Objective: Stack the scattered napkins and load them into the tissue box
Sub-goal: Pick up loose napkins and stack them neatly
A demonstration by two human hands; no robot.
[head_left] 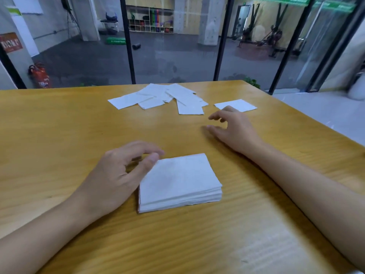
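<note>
A neat stack of white napkins (179,182) lies on the wooden table (59,125) near me. My left hand (120,171) rests beside the stack's left edge, thumb touching its far left corner, fingers loosely curled and holding nothing. My right hand (235,127) hovers over the table further out, fingers spread and relaxed, empty. Several loose napkins (164,97) lie scattered and overlapping near the far edge. One single napkin (236,105) lies apart just beyond my right hand's fingers. No tissue box is in view.
The table ends at a glass wall with black frames (128,46) behind the scattered napkins. The table's right edge (316,119) runs diagonally past my right arm. A red fire extinguisher (40,76) stands on the floor beyond the glass.
</note>
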